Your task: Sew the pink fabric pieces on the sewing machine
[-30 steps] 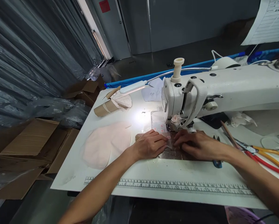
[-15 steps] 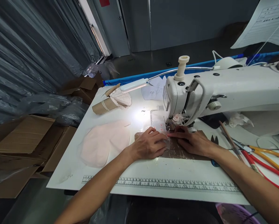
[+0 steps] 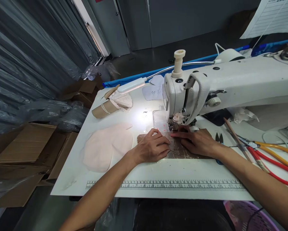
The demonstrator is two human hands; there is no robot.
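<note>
Hands flat: left hand [image 3: 151,148] and right hand [image 3: 196,142] spread, pressing clear strip [image 3: 172,145] under sewing machine [image 3: 182,96] needle. Best feed slow, fingertips clear of needle, edge straight.

Glossy white enamel sewing machine [image 3: 230,86]; matt pink cloth [image 3: 107,147]; smooth table [image 3: 158,175].

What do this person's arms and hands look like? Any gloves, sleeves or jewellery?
Both arms are bare as far up as the picture shows, with no sleeves in view. The left hand and right hand wear no gloves; no rings, watch or bracelets show. The fingers are slim, the nails short and unpainted.
</note>
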